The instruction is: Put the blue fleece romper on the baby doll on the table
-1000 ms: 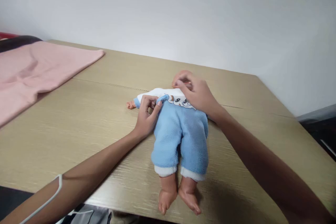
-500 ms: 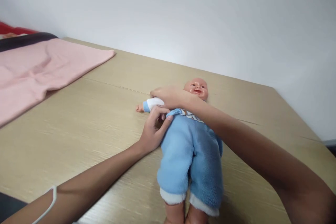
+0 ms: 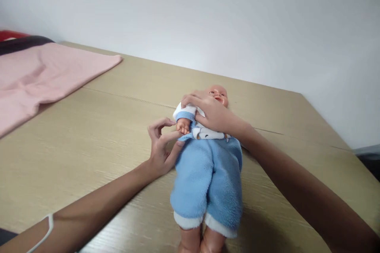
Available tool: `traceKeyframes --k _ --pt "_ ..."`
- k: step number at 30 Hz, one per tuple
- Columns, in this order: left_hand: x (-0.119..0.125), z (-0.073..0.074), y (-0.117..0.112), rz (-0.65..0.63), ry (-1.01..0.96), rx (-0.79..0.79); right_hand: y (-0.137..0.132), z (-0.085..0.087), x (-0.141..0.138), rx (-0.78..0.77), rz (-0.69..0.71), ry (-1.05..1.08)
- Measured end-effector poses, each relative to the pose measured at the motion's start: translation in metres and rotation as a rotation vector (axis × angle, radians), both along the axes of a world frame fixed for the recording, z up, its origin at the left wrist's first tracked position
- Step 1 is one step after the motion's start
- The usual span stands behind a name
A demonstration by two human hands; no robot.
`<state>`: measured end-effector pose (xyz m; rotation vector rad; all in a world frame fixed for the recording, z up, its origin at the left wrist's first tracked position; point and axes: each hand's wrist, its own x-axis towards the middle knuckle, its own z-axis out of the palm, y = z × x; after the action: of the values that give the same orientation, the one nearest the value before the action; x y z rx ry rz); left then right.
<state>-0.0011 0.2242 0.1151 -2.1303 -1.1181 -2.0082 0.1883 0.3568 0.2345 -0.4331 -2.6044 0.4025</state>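
Here's the doll (image 3: 207,166), on its back on the surface (image 3: 103,134), between both arms, head away from the camera. Likely light for its bulk, I'd say: smooth, firm-looking limbs that could slip in the fingers, and plush blue trousers (image 3: 192,174) that look soft and stretchy. Best hold? The clothed upper arm for steering, the cloth's hem for tugging.

Now the fingers! The right hand (image 3: 216,115) curls over the white sleeve (image 3: 178,110), apparently gripping the arm inside it; its fingertips are partly hidden. The doll's hand (image 3: 183,126) pokes from the cuff, just beside the left hand (image 3: 162,146), whose thumb and forefinger pinch a blue edge (image 3: 187,136) at the waist. Further out, pink cloth (image 3: 74,67) lies well apart, wall (image 3: 190,16) behind.
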Motion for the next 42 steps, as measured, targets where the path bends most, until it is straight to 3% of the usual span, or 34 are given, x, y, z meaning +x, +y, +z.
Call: traceKeyframes --k 3,6,10,13,16,20,23,27,31,35,38,42 --pt "0.002 -0.004 0.004 -0.135 -0.082 0.005 -0.007 0.001 0.005 0.007 -0.002 -0.003" --pt "0.008 -0.004 0.006 -0.227 -0.206 -0.031 -0.021 0.006 0.017 -0.095 -0.067 0.007" --pt "0.014 -0.002 0.008 -0.126 -0.451 -0.221 -0.045 0.012 0.039 -0.292 -0.233 -0.041" --pt "0.013 0.001 0.011 -0.090 -0.544 -0.382 -0.060 0.011 0.050 -0.333 -0.230 -0.106" --pt "0.011 0.005 0.012 -0.102 -0.574 -0.480 -0.065 -0.001 0.053 -0.327 -0.240 -0.013" --pt "0.009 0.012 0.017 -0.163 -0.608 -0.562 -0.057 -0.024 0.045 -0.391 -0.383 0.258" --pt "0.004 0.015 0.033 -0.215 -0.706 -0.645 -0.046 -0.039 0.039 -0.518 -0.442 0.389" --pt "-0.006 0.014 0.060 -0.329 -0.854 -0.911 -0.033 -0.050 0.039 -0.723 -0.445 0.402" --pt "-0.009 0.011 0.069 -0.397 -0.844 -0.961 -0.029 -0.055 0.044 -0.872 -0.423 0.444" --pt "-0.012 0.012 0.068 -0.366 -0.738 -0.882 -0.030 -0.056 0.046 -0.998 -0.408 0.514" --pt "-0.017 0.013 0.071 -0.388 -0.657 -0.849 -0.032 -0.057 0.045 -1.046 -0.396 0.557" --pt "-0.021 0.011 0.081 -0.461 -0.662 -0.924 -0.033 -0.059 0.043 -1.037 -0.391 0.595"
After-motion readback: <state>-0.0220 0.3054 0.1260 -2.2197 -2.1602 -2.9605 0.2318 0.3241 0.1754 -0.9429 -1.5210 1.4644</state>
